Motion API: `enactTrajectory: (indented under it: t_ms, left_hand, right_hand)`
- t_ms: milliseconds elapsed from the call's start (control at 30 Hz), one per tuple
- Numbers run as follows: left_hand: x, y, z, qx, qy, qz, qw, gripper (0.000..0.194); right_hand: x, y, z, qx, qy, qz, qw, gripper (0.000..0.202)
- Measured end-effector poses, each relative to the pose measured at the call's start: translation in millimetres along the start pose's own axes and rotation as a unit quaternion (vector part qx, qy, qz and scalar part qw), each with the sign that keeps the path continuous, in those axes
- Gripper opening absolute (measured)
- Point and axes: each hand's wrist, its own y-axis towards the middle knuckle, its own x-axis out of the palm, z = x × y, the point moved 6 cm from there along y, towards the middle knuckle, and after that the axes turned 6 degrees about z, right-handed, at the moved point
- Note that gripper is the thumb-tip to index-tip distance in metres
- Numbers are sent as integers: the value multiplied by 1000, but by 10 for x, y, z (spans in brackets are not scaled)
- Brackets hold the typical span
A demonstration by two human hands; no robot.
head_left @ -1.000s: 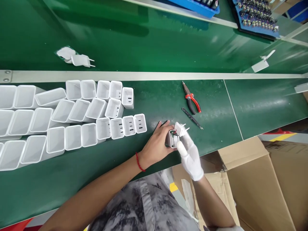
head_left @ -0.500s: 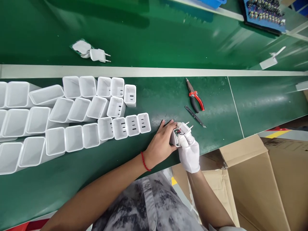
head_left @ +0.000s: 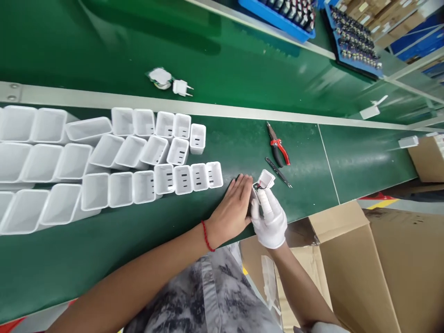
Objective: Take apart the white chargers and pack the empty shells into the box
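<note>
Near the front edge of the green bench (head_left: 194, 217), my bare left hand (head_left: 234, 203) is closed round the left side of a white housing, which is mostly hidden. My right hand (head_left: 269, 217), in a white glove, has its fingers on the housing's right side. A small white plug part (head_left: 265, 179) sits at the top, with red and dark wires running between it and the housing. Just beyond my hands lie black tweezers (head_left: 278, 172) and red-and-black pliers (head_left: 278, 145).
Rows of open white housings (head_left: 97, 189) stand on the left. A white plug (head_left: 181, 87) lies on the raised green surface behind. Blue trays (head_left: 354, 41) of parts sit at the back right. An open cardboard box (head_left: 357, 263) is at lower right.
The view has shifted and shows more of the back right. The plug part has turned, so its prongs no longer show and its open side faces up. My right fingers have moved lower on the housing.
</note>
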Motion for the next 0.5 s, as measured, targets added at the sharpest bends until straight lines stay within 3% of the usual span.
enactTrajectory:
  t_ms: [100,233,333,433,500]
  left_hand:
    - [-107,-259,-5,1,15,-45,999,94]
    - [-279,-543,-63,3,31,-18,999,79]
    - [-339,-609,-103,21,40,9,999,75]
    - [-348,-603,-125,38,43,15,998,68]
    - [-350,-595,-134,45,39,18,998,62]
  right_hand:
    - [103,66,3,-36,-11,-10,999,71]
    - [-57,176,103,-43,-34,27,998,59]
    - [-200,175,247,59,-2,48,997,49]
    - [-74,66,305,179,32,3,983,35]
    - [55,4,282,213,30,-23,976,31]
